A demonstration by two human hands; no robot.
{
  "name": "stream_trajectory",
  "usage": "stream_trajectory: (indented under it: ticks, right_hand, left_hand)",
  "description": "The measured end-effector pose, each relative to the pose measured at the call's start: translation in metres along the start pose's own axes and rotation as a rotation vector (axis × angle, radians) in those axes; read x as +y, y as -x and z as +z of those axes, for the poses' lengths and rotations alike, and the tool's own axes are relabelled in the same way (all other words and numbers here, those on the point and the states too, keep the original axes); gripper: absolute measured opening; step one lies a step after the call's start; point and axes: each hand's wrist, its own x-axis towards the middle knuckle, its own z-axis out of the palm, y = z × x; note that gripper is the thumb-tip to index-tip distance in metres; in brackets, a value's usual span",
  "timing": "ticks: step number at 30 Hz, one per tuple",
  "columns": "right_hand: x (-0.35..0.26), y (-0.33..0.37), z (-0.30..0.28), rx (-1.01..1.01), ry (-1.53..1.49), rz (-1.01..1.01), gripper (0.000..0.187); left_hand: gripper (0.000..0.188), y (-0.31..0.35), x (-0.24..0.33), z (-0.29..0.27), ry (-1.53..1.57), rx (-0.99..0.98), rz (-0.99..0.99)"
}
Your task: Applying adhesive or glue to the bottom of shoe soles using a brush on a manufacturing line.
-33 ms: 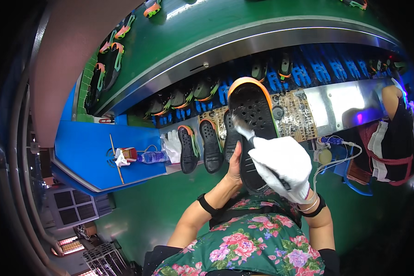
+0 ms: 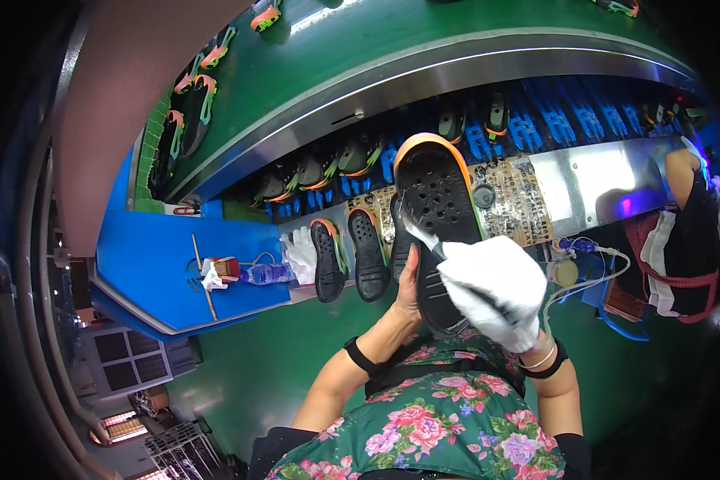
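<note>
A black shoe sole (image 2: 434, 172) with holes, grooves and an orange and green rim stands tilted in front of me. My bare left hand (image 2: 408, 280) grips its left edge, thumb along the side and the other fingers hidden behind it. My right hand (image 2: 492, 280), in a white glove, is closed round a brush (image 2: 422, 236) with pale bristles. The bristles touch or hover just over the sole's holed face; which one I cannot tell. Wet-looking streaks show on that face. Beside it, two more soles (image 2: 368, 256) (image 2: 328, 260) lean at the bench edge, and another is partly hidden behind.
Behind the bench ledge (image 2: 564, 192), shoes and blue holders (image 2: 528, 132) line a rack. Above runs a green conveyor (image 2: 424, 24) carrying shoe parts. On the blue table (image 2: 152, 264) at left lie a plastic bottle (image 2: 268, 274), white gloves (image 2: 300, 256) and a stick. Another person's arm (image 2: 680, 178) shows at right.
My gloved right hand and the brush have shifted slightly to the right. The sole and my left hand have stayed almost where they were.
</note>
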Motion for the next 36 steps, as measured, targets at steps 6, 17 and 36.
stream_trajectory:
  ticks: [6,17,36]
  right_hand:
    - [0.002,0.000,0.002,0.011,0.101,-0.034,0.028]
    - [0.008,0.014,0.022,0.000,-0.021,-0.004,0.029]
    - [0.010,0.033,0.017,-0.053,-0.107,-0.011,0.028]
  left_hand:
    - [0.087,-0.010,0.013,0.024,0.032,-0.086,0.138]
    - [0.114,-0.032,0.031,0.053,0.247,-0.410,0.174]
    - [0.099,-0.037,0.046,0.056,0.334,-0.238,0.237]
